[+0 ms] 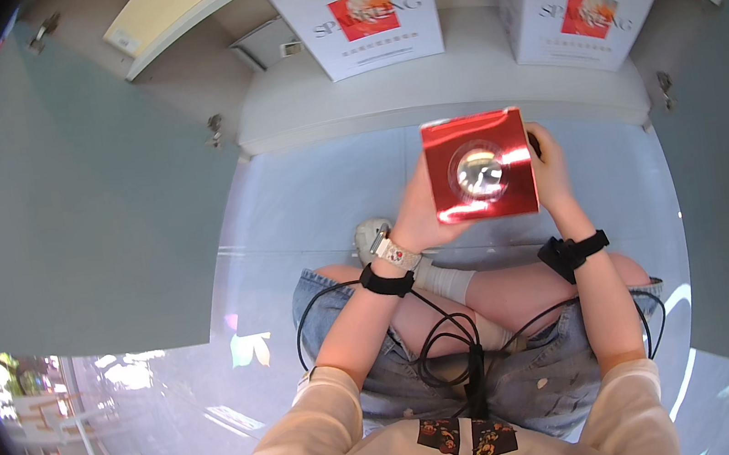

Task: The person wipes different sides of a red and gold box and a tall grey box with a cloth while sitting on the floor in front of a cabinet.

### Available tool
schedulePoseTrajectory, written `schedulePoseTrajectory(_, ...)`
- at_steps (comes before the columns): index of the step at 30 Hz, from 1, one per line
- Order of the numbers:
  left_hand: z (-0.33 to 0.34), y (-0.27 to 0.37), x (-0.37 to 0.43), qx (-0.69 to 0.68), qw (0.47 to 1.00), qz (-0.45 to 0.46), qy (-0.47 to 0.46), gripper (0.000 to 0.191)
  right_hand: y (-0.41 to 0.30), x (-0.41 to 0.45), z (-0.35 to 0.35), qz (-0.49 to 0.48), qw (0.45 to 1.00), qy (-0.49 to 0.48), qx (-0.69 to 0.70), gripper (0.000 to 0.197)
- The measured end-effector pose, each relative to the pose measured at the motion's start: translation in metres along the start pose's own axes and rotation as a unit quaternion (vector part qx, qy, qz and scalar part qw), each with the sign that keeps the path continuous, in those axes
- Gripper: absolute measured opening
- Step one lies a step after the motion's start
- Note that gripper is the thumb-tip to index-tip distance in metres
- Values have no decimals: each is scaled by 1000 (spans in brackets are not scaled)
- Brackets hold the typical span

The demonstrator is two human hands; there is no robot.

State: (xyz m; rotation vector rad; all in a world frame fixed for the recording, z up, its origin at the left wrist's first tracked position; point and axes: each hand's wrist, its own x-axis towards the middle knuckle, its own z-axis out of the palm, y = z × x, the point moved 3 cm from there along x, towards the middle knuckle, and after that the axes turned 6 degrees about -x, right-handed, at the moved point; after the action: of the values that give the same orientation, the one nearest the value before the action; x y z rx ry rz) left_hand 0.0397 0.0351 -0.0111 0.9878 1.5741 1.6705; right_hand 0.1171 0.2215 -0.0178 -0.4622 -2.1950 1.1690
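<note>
A shiny red square box [447,199] with a round silvery emblem on its upper face is held up between both hands in front of the open cabinet. My left hand [423,209] grips its left side and reaches under it; the fingers are mostly hidden by the box. On the right side my right hand [550,165] presses against the box, its fingers curled around a small dark thing or gap that I cannot make out. The left wrist wears a watch [395,251] and a black strap; another black strap [575,253] circles the right wrist.
Two white printed cartons [383,52] stand on the cabinet's bottom shelf [375,102], under an upper shelf. Cabinet doors [101,221] stand open at both sides. Black cables [447,355] lie looped over the lap, above the crossed legs on the pale floor.
</note>
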Motion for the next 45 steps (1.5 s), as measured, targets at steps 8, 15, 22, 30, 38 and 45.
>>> schedulePoseTrajectory(8,20,30,2,83,991,97,-44,98,25,-19,-27,129,872,-1,472,24)
schedulePoseTrajectory(15,20,50,-6,59,979,128,-144,97,-74,-41,-29,96,972,113,181,26)
schedulePoseTrajectory(22,-9,47,-13,-141,978,146,-39,98,32,-18,-7,170,951,-123,229,28)
schedulePoseTrajectory(30,-59,53,-11,-329,922,176,106,83,-5,-11,-31,120,982,-139,47,26)
schedulePoseTrajectory(38,-92,52,-23,-438,857,196,186,63,13,-1,-51,185,950,-73,243,47)
schedulePoseTrajectory(45,-74,30,-6,-484,840,167,179,65,11,-5,-37,303,831,71,460,48)
